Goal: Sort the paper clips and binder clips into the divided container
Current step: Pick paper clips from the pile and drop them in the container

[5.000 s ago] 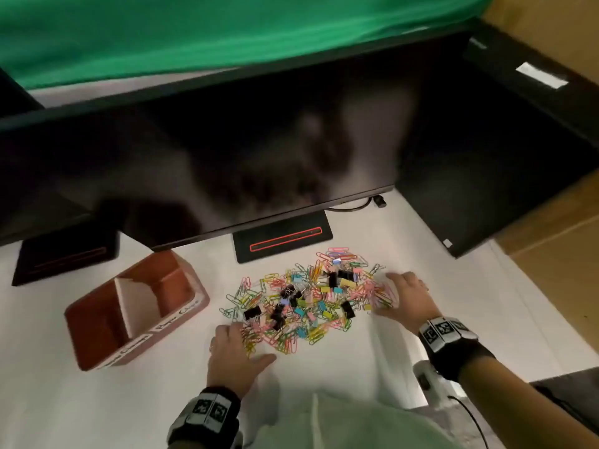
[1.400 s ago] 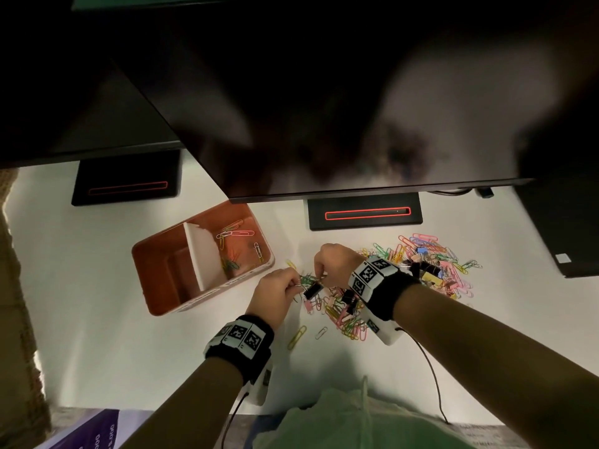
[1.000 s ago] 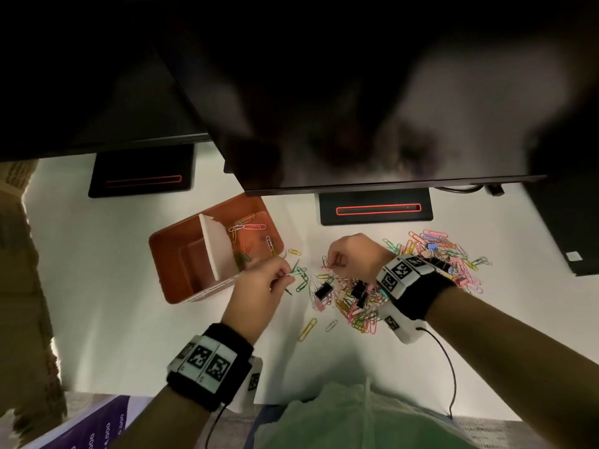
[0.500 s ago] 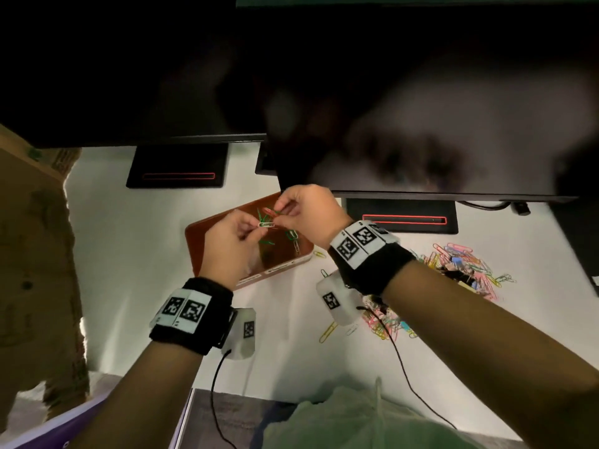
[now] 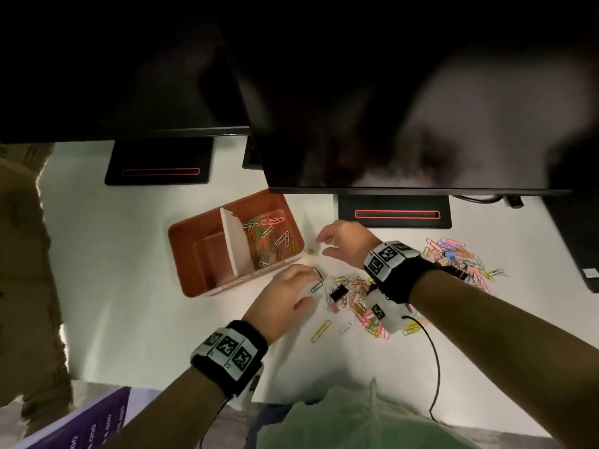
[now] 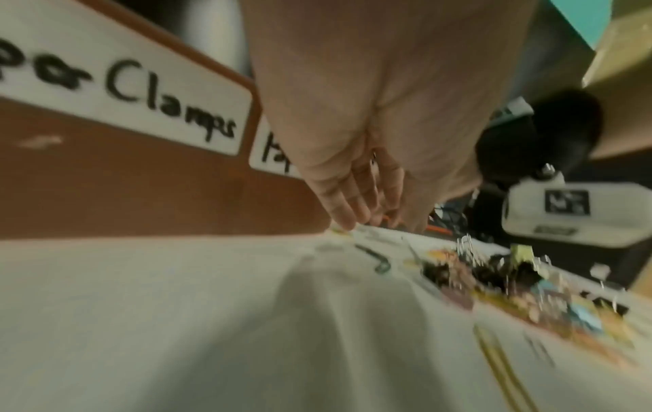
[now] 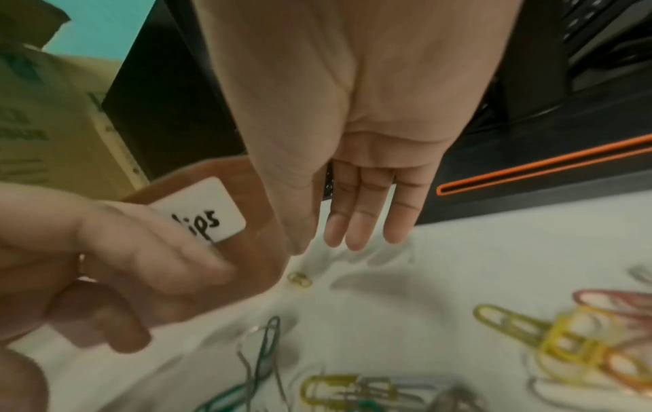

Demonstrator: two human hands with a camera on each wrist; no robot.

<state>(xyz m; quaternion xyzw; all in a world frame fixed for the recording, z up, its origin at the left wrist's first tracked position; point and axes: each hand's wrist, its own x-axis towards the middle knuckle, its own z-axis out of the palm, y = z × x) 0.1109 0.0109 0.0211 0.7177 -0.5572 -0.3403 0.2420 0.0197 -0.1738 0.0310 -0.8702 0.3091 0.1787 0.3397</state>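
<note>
The orange-brown divided container (image 5: 183, 254) stands left of centre, split by a white divider (image 5: 235, 244). Its right compartment holds several coloured paper clips (image 5: 265, 234); the left one shows no clips. My left hand (image 5: 311, 286) reaches down at the container's front right corner, fingers straight (image 6: 347, 220), touching the table beside a dark paper clip (image 5: 317, 275). My right hand (image 5: 322, 244) hovers open with nothing in it (image 7: 324, 245), just above a small yellow clip (image 7: 300, 279). The mixed clip pile (image 5: 356, 303) with a black binder clip (image 5: 338, 292) lies under my right wrist.
More clips lie scattered at the right (image 5: 460, 260), and a loose yellow clip (image 5: 321, 330) sits nearer me. Two black monitors overhang the desk on stands (image 5: 158, 163) (image 5: 393, 210). A cardboard box (image 5: 19, 254) borders the left. A black cable (image 5: 434, 367) trails from my right wrist.
Half a second ago both hands pinched clips above the container's right compartment. They have since come back down to the table by the pile, and neither holds a clip.
</note>
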